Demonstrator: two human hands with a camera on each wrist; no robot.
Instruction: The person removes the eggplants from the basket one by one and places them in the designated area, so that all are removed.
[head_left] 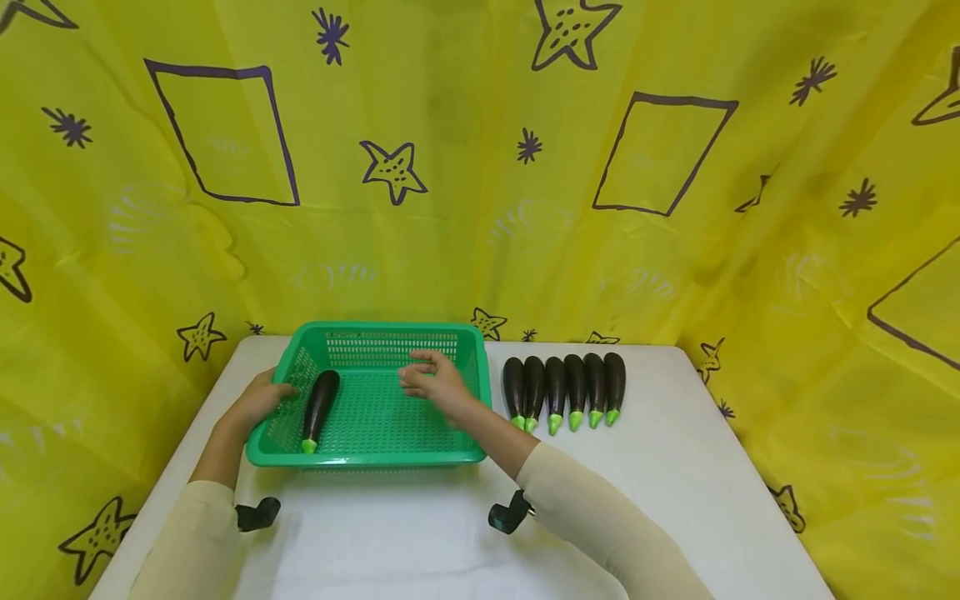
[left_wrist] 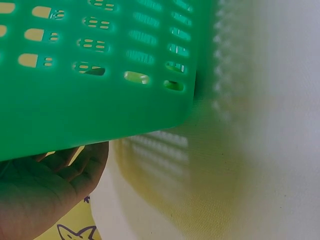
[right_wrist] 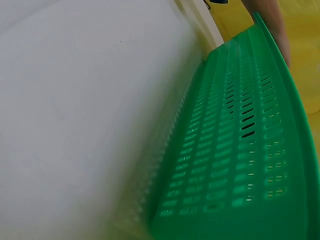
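Note:
A green plastic basket (head_left: 367, 459) with slotted walls stands on the left part of the table. My left hand (head_left: 261, 398) grips its left rim, thumb over the edge; in the left wrist view, that hand's fingers (left_wrist: 90, 167) lie against the outside of the wall. One dark eggplant (head_left: 321, 410) with a green stem end lies inside, near the left wall. Over the basket's right half hovers my right hand (head_left: 442, 387), its fingers loosely bent and nothing in them. To the right of the basket, several more eggplants (head_left: 555, 390) lie side by side, stem ends towards me.
A white-covered table (head_left: 675, 500) carries everything. Yellow curtains (head_left: 465, 250) with dark star drawings hang close behind it and on both sides. The basket's slotted side (right_wrist: 235, 130) fills much of the right wrist view.

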